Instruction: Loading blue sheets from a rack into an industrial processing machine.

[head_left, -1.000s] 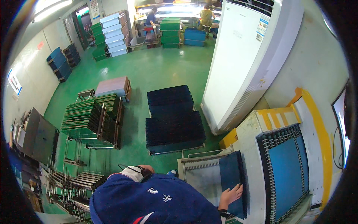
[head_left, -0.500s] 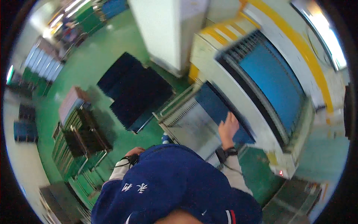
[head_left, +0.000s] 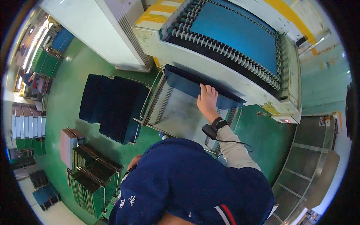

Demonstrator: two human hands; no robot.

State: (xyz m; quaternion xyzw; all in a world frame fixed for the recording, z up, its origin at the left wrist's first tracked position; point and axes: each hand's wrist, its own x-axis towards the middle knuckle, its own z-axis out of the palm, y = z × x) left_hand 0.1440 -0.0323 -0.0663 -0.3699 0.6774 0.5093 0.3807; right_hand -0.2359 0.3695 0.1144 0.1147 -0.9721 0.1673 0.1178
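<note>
My right hand point(head_left: 208, 100) is at the upper edge of a dark blue panel point(head_left: 182, 83), its fingers bent over that edge and the thumb side nearer me. The panel leans with others in a wheeled metal rack point(head_left: 176, 112) that has rows of slots along its sides. A black device is strapped to my right wrist. Down by my left side is my left hand point(head_left: 134, 162), mostly hidden by my blue jacket, so its fingers do not show.
Beyond the rack is a roller conveyor machine point(head_left: 225, 63) carrying a blue panel point(head_left: 236, 33). Racks of dark panels point(head_left: 116, 105) and green-edged boards point(head_left: 88, 180) stand left. A white cabinet point(head_left: 101, 33) is far left of the machine, a metal-framed unit point(head_left: 303, 157) at right.
My view has turned right, so the machine and rack sit more to the left and higher. My right hand stays at the panel's upper edge; my left stays low.
</note>
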